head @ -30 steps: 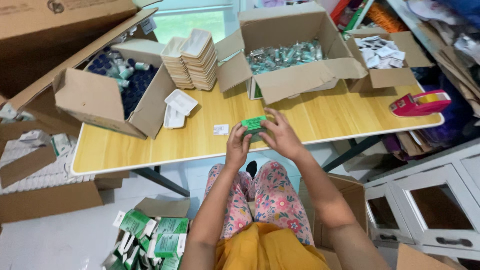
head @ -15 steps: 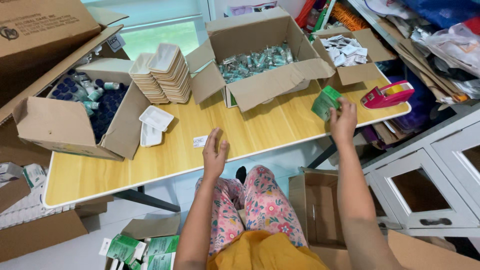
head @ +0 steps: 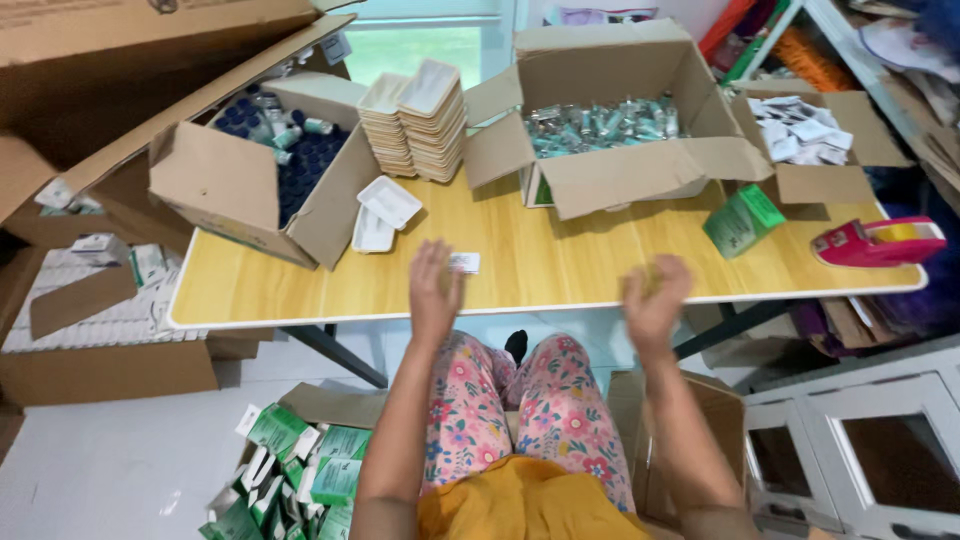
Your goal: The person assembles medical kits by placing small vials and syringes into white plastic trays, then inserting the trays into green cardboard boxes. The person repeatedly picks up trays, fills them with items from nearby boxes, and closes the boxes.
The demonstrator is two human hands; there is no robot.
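My left hand [head: 435,288] hovers over the front edge of the wooden table [head: 560,270], fingers apart and empty, just left of a small white label [head: 464,263]. My right hand [head: 655,298] is at the table's front edge further right, blurred, fingers loosely curled with nothing in them. A small green carton [head: 742,220] stands on the table to the right of my right hand, apart from it, near the red tape dispenser [head: 880,242].
At the table's back stand a box of dark-capped bottles [head: 285,160], stacked white trays [head: 415,120], two loose trays [head: 380,212], a box of wrapped vials [head: 600,125] and a box of folded leaflets [head: 805,128]. A floor box holds green cartons [head: 300,475]. White cabinet at right [head: 880,450].
My right hand carried the green carton to the right, set it down on the table and drew back empty. My left hand let go of it and stays near the front edge.
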